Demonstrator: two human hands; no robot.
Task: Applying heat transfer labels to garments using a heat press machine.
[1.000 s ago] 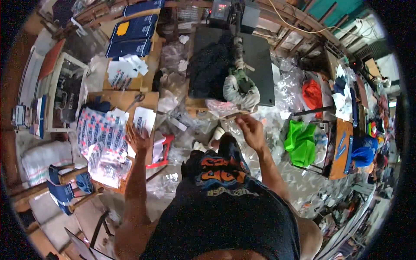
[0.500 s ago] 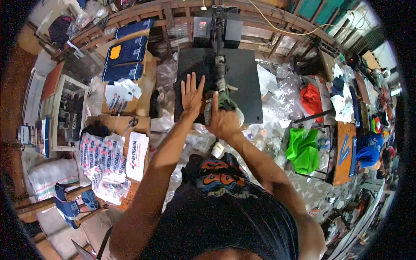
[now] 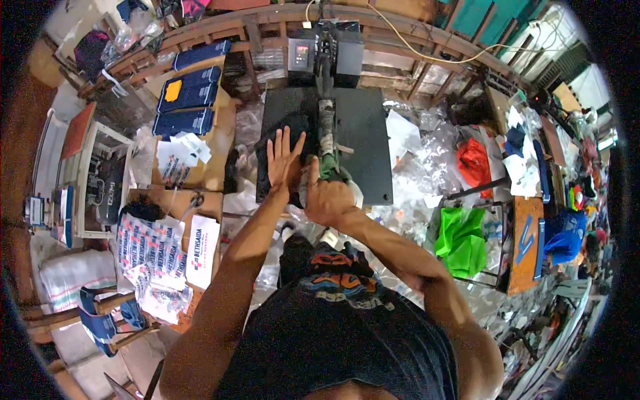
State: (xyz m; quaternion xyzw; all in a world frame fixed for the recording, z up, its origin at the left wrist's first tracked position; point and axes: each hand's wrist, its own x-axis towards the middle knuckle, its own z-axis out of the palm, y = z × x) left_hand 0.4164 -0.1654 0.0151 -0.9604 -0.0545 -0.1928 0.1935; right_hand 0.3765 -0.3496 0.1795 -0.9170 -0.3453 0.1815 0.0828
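A black heat press (image 3: 363,147) stands ahead, with a lever (image 3: 326,133) wrapped in pale and green cloth reaching toward me. My left hand (image 3: 286,163) lies with fingers spread on dark fabric (image 3: 290,120) at the left of the press. Just right of it, my right hand (image 3: 327,197) grips the padded near end of the lever, index finger extended forward and the others curled; part of the padding is hidden under it.
Printed transfer sheets (image 3: 153,247) and scissors (image 3: 197,199) sit on the left table, folded navy garments (image 3: 183,120) on cartons. Right are green fabric (image 3: 460,243), a red bundle (image 3: 473,163) and an orange-topped table (image 3: 523,260). Plastic scraps (image 3: 433,173) litter the floor.
My left hand has moved from the sheets at left onto the press, and my right hand has moved forward onto the lever's padded end. The view has shifted with my head.
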